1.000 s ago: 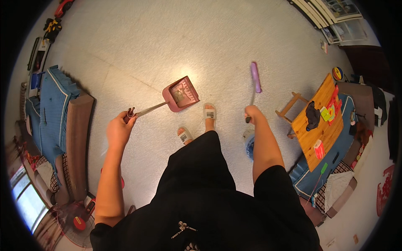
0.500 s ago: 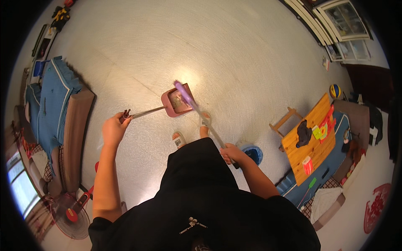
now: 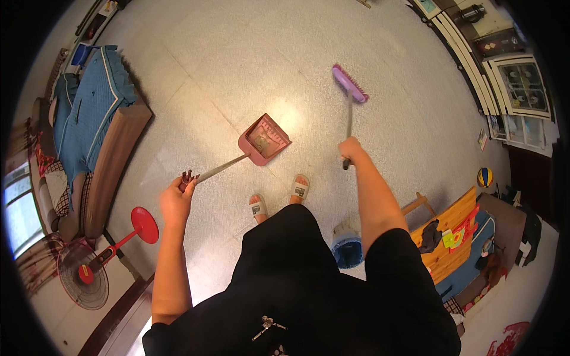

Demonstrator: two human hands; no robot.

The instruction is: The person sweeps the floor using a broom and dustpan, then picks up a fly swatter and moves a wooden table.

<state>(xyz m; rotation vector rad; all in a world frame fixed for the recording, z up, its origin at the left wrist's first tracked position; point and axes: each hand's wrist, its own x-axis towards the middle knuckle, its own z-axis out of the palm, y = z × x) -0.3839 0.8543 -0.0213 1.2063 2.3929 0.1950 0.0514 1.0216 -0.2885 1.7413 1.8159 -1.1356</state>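
Note:
My left hand is closed round the end of a long grey handle that leads to a pink dustpan. The dustpan rests on the floor ahead of my feet, its mouth turned to the right, with some bits of debris inside. In my right hand I grip the dark end of a broom's handle. The purple broom head with its bristles is out at the far right, well apart from the dustpan. Both my feet, in light slippers, stand close behind the dustpan.
A blue-lined bin stands by my right leg. To the right is a wooden table with a dark cloth and packets on it. A blue-covered sofa and a red fan are on the left. Cabinets line the far right.
The broom has swung from over the dustpan out to the far right, my right arm stretching forward with it. The dustpan stays in front of my feet, still held by my left hand.

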